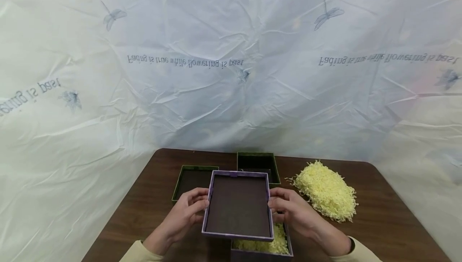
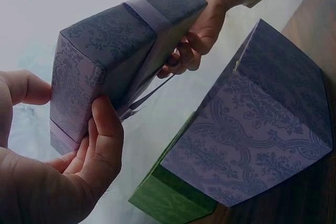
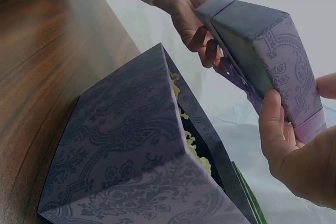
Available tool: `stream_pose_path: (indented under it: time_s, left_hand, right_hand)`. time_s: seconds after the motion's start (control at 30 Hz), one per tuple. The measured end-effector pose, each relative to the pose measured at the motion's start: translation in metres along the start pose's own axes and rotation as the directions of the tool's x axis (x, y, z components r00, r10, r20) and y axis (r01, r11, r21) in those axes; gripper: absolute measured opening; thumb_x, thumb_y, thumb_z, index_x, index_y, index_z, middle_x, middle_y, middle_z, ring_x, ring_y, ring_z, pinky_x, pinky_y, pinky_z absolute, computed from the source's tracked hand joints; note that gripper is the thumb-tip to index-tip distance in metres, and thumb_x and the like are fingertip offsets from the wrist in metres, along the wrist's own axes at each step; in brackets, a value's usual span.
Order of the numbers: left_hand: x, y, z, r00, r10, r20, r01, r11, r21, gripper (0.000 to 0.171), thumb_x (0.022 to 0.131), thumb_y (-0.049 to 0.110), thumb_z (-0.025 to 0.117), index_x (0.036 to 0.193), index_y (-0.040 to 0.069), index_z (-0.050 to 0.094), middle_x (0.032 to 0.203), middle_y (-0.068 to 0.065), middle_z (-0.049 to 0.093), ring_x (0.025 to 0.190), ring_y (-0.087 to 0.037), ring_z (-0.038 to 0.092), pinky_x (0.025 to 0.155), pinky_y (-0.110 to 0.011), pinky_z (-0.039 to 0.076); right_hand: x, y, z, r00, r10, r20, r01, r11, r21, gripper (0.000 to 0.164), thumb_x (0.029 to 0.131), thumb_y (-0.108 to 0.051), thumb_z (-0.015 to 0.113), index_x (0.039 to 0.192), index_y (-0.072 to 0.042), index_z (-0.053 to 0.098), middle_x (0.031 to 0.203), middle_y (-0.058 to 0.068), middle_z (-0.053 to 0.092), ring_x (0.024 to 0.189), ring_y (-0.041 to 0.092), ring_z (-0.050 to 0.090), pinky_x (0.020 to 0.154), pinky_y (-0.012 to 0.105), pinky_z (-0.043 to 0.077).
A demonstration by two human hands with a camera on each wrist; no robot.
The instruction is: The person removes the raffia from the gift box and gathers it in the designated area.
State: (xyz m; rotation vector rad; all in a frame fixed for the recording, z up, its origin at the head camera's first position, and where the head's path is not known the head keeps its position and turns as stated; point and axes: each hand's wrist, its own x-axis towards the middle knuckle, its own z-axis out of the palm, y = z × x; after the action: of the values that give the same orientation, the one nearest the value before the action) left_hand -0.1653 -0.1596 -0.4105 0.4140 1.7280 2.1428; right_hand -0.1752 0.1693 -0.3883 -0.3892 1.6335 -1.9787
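Between both hands is a purple patterned box lid (image 1: 238, 206), its dark hollow inside facing the head camera. My left hand (image 1: 182, 216) grips its left side, thumb and fingers on the wall. Likewise the right hand (image 1: 297, 214) holds the opposite side. A purple ribbon (image 2: 147, 19) wraps the lid, with loose ends hanging beneath in the left wrist view. Below the raised lid stands the matching purple box (image 3: 121, 129), partly hidden by it in the head view. Pale yellow shredded paper (image 1: 279, 242) fills this box.
Farther back on the brown wooden table (image 1: 382, 214) stands an open green box (image 1: 256, 154). A green lid (image 1: 191, 178) lies to its left, partly covered by the purple lid. At right is a heap of yellow shredded paper (image 1: 326, 190). A white printed curtain (image 1: 202, 93) surrounds the table.
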Motion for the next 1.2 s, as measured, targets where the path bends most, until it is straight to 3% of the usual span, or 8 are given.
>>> stream_pose_path:
  time_s: [0.4,0.87,1.2]
  left_hand:
    - [-0.007,0.002,-0.008,1.000,0.011,-0.016,-0.011,1.000,-0.006,0.045,0.098,0.008,0.052,0.132,-0.016,0.036,0.109,-0.007,0.058,0.095,-0.014,0.062,0.077,-0.037,0.059]
    - [-0.014,0.004,-0.018,1.000,0.009,-0.010,-0.009,1.000,-0.030,0.041,0.100,0.009,0.049,0.131,-0.015,0.038,0.111,-0.006,0.060,0.096,-0.015,0.064,0.076,-0.036,0.059]
    - [-0.019,0.004,-0.022,1.000,0.031,-0.004,-0.031,0.999,-0.031,0.041,0.100,0.007,0.048,0.131,-0.018,0.036,0.110,-0.008,0.060,0.096,-0.016,0.065,0.076,-0.036,0.060]
  right_hand:
    - [0.007,-0.002,0.010,0.999,0.034,0.005,-0.034,0.999,-0.021,0.050,0.095,-0.011,0.054,0.136,0.013,0.038,0.107,0.008,0.064,0.086,0.017,0.065,0.078,0.037,0.058]
    - [0.017,0.001,0.017,0.996,0.074,-0.049,-0.076,0.996,-0.037,0.057,0.092,-0.013,0.058,0.136,0.010,0.033,0.099,0.005,0.062,0.084,0.017,0.064,0.076,0.035,0.057]
    - [0.021,0.001,0.022,0.995,0.094,-0.035,-0.095,0.994,-0.052,0.058,0.091,-0.013,0.058,0.137,0.010,0.032,0.100,0.007,0.063,0.086,0.018,0.066,0.076,0.036,0.058]
